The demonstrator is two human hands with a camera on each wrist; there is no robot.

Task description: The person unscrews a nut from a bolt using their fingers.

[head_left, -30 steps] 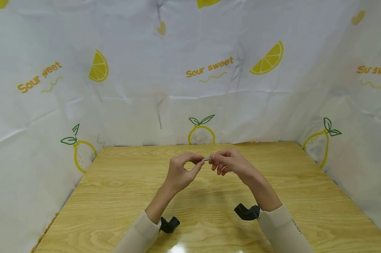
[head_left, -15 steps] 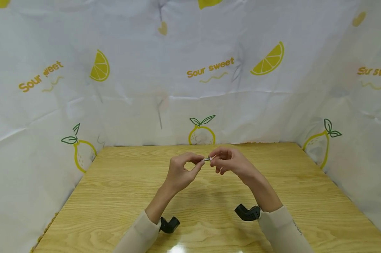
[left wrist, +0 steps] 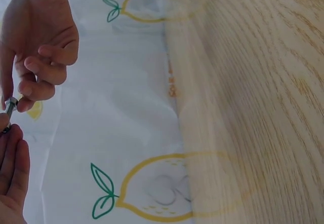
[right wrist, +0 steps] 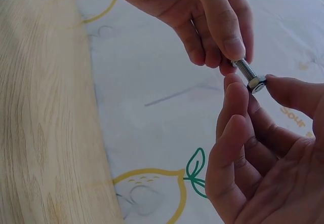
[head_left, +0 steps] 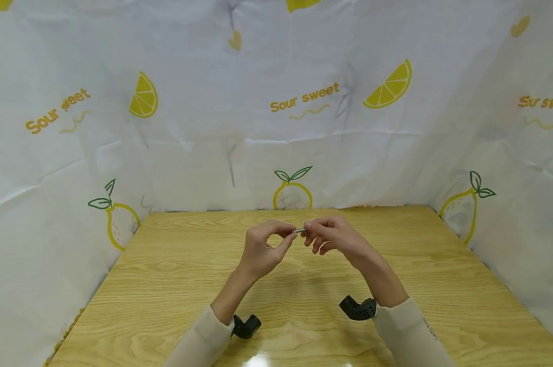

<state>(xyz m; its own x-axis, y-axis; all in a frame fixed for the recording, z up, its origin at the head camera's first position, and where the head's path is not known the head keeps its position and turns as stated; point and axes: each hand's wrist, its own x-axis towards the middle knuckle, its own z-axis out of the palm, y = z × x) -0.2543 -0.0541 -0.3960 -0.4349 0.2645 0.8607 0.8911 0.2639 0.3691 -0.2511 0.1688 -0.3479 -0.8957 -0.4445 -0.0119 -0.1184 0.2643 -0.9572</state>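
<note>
Above the table, my left hand (head_left: 264, 251) pinches one end of a silver threaded bolt (right wrist: 246, 70) between thumb and fingers. The bolt's held end is mostly covered by those fingertips. At its other end sits a hex nut (right wrist: 256, 85), which my right hand (head_left: 343, 238) holds between thumb and index finger. The remaining right fingers curl loosely below. In the left wrist view the nut (left wrist: 11, 102) shows at the right hand's fingertips, with the bolt shaft running down toward the left fingers. The shaft lies nearly level in the head view.
A wood-grain table (head_left: 175, 285) spreads beneath both hands. White cloth (head_left: 189, 168) printed with lemons stands behind it and along both sides. Black curved wrist mounts (head_left: 359, 308) stick out at both cuffs.
Half a second ago the right thumb and index finger were parted around the nut; now they have come together on it again. The left hand and the bolt have stayed in place.
</note>
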